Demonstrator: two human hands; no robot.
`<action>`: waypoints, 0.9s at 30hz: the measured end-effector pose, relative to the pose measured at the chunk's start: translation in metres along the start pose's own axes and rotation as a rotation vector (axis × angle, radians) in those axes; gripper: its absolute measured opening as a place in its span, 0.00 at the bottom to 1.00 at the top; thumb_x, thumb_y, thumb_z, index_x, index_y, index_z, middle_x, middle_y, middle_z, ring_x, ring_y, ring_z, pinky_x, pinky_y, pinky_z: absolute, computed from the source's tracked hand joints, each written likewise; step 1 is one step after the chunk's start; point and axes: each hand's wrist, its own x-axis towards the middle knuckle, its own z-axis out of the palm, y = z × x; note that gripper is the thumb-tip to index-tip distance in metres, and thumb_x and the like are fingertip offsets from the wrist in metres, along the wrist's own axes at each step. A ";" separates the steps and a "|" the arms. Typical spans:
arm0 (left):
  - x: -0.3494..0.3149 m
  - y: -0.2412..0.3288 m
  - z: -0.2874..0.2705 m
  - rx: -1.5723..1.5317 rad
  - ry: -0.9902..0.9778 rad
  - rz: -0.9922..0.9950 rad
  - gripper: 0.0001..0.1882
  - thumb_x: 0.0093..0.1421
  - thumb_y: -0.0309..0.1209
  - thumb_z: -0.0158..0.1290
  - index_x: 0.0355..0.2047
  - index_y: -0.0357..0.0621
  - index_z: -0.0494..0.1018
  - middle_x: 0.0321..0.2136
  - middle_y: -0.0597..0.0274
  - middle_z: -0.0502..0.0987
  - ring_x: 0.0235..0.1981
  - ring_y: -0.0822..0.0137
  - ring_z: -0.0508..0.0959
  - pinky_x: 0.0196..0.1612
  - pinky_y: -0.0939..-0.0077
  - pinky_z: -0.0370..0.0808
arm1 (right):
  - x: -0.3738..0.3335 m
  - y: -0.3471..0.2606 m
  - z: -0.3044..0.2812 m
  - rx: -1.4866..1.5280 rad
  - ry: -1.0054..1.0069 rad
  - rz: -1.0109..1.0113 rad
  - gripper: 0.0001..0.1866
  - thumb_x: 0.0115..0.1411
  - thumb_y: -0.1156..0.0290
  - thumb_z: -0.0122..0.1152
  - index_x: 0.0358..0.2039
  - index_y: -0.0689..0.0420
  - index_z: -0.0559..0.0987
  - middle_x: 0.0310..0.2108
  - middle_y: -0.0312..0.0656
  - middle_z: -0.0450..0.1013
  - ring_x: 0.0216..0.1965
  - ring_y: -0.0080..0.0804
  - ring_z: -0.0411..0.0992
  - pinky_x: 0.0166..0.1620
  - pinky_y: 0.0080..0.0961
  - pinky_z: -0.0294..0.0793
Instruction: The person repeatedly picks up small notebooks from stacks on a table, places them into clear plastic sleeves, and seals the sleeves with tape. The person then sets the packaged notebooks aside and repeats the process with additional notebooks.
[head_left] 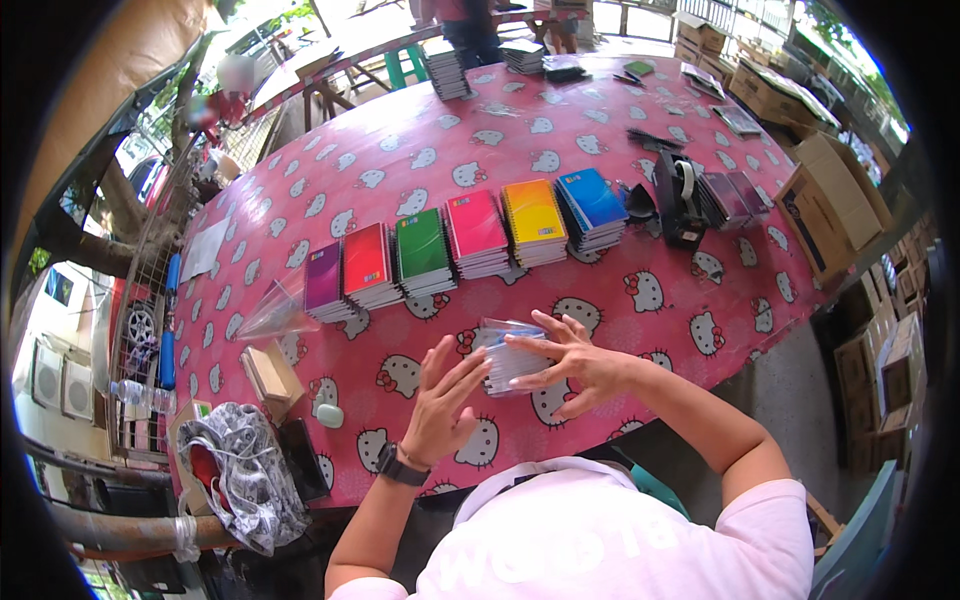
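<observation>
On the pink patterned table in front of me sits a small pack of spiral notebooks (502,372) in loose clear plastic. My left hand (440,405) is open, with straight fingers lying against the pack's left side. From the right, my right hand (582,362) reaches over it, fingers spread and fingertips on the plastic at its top and side. Beyond my hands runs a row of notebook stacks: purple (323,283), red (368,264), green (422,250), pink (476,232), yellow (535,222) and blue (592,206).
Right of the row stands a black tape dispenser (682,205), beside wrapped purple notebooks (735,192). Clear plastic sheets (275,310), a wooden block (270,378), a pale green oval item (330,415) and a patterned cloth bag (240,470) lie left. An open carton (830,210) stands right.
</observation>
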 end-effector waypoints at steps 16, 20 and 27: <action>0.019 -0.004 0.011 0.003 -0.292 -0.067 0.44 0.36 0.17 0.52 0.56 0.69 0.66 0.62 0.74 0.57 0.67 0.50 0.43 0.63 0.38 0.37 | 0.007 0.062 -0.047 0.693 0.642 0.383 0.12 0.51 0.68 0.61 0.35 0.59 0.81 0.38 0.41 0.77 0.42 0.29 0.73 0.48 0.23 0.69; 0.020 -0.001 0.008 -0.008 -0.291 -0.060 0.44 0.35 0.16 0.52 0.55 0.69 0.67 0.63 0.73 0.56 0.67 0.51 0.44 0.63 0.38 0.37 | -0.101 0.196 -0.119 -0.080 1.446 0.891 0.16 0.58 0.60 0.53 0.33 0.61 0.81 0.32 0.46 0.77 0.36 0.36 0.75 0.44 0.33 0.72; 0.021 -0.005 0.014 -0.047 -0.287 -0.065 0.45 0.35 0.15 0.52 0.56 0.69 0.66 0.63 0.73 0.56 0.66 0.51 0.45 0.63 0.38 0.39 | -0.136 0.275 -0.135 -0.110 1.107 1.367 0.21 0.55 0.47 0.56 0.36 0.51 0.82 0.38 0.45 0.77 0.48 0.43 0.68 0.56 0.42 0.56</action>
